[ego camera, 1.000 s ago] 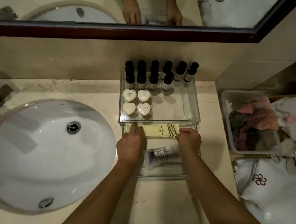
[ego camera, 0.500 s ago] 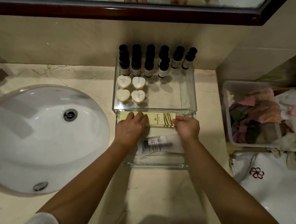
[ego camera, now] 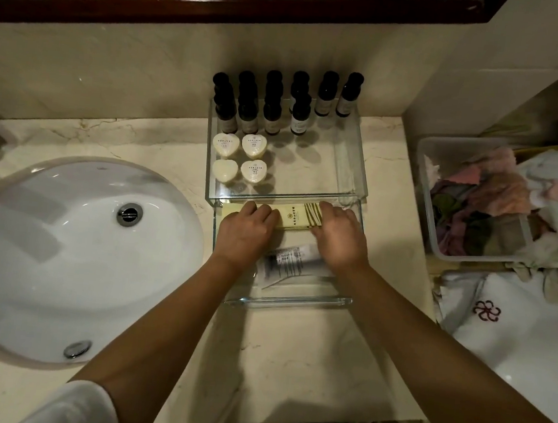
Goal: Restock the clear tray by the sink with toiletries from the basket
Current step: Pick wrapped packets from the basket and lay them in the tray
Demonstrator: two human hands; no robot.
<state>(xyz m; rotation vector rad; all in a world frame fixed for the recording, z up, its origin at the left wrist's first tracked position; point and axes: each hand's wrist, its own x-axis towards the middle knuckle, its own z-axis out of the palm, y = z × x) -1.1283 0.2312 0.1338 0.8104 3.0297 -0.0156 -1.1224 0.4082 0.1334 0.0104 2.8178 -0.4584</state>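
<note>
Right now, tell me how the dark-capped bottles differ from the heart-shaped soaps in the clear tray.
The bottles stand upright; the soaps lie flat. The bottles are tall with dark caps; the soaps are low, white hearts. The bottles line the back in two rows; the soaps form a two-by-two block just in front of them. Both sit in the upper clear tray.

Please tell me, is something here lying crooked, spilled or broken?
Only the wrapped tube stands out: it lies slanted in the lower tray, while the bottles and heart soaps above it stand in straight rows. Nothing looks spilled or broken.
</note>
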